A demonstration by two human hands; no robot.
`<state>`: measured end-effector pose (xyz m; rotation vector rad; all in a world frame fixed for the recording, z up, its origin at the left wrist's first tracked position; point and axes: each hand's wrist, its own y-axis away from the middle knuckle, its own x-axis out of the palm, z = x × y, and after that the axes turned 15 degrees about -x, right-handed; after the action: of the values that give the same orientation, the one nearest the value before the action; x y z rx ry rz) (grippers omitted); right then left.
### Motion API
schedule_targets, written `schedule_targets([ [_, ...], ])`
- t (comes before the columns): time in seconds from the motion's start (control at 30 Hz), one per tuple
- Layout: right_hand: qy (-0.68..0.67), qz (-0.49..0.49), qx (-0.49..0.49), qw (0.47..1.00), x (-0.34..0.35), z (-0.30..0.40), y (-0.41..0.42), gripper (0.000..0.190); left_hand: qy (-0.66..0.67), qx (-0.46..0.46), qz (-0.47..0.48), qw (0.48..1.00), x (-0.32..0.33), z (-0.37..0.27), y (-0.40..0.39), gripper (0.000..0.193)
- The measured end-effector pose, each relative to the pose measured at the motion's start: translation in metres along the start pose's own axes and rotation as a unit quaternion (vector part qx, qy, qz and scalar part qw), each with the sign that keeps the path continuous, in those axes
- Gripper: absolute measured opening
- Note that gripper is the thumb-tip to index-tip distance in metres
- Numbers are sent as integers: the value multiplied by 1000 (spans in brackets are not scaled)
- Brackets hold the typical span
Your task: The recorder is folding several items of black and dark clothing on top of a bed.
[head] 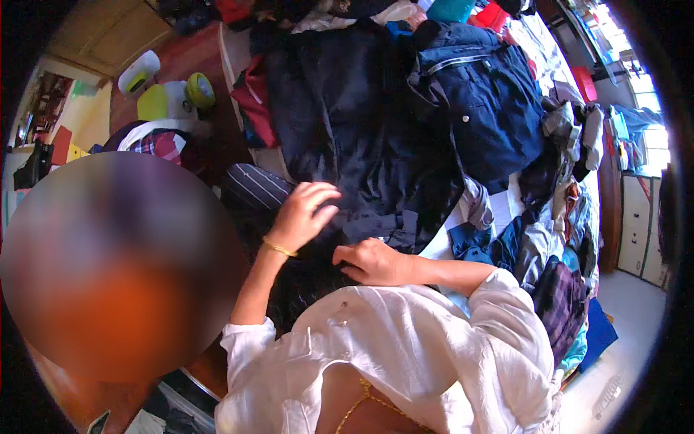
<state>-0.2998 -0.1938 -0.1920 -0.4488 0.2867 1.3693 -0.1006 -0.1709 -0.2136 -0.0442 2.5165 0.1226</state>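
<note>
Dark trousers (352, 125) lie spread out before me, their waistband end nearest my body. Over their left edge is my left hand (308, 212), its fingers apart and slightly curled, with a gold-coloured bangle at the wrist. My right hand (374, 261) rests low at the near end of the dark cloth, fingers bent inward; whether cloth is pinched under them is hidden. Beside the left hand lies a dark striped cloth (257, 187). A dark jacket or similar garment (482, 108) lies to the right of the trousers.
Piled clothes (542, 244) run along the right side, with a checked purple garment (561, 304) near my right elbow. A red garment (257, 103) lies left of the trousers. Green-and-white equipment (168, 100) stands at the upper left. A blurred round patch covers the lower left.
</note>
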Motion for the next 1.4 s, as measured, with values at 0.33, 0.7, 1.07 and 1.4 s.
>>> schedule_targets([
  [0.33, -204, -59, 18, 977, -34, 5, 31, 24, -254, 88, 359, 894, 143, -36, -60, 39],
  [0.7, 443, -355, 263, 780, -178, -150, 57, 65, -301, 76, 356, 881, 173, -65, -63, 41],
  [1.07, 4, -694, 60, 717, -247, -87, 122, 17, -212, 22, 310, 926, 227, -32, -41, 21],
  [1.4, 64, -749, 323, 575, -197, -142, 277, 19, -125, 67, 383, 913, 235, -32, -47, 23],
])
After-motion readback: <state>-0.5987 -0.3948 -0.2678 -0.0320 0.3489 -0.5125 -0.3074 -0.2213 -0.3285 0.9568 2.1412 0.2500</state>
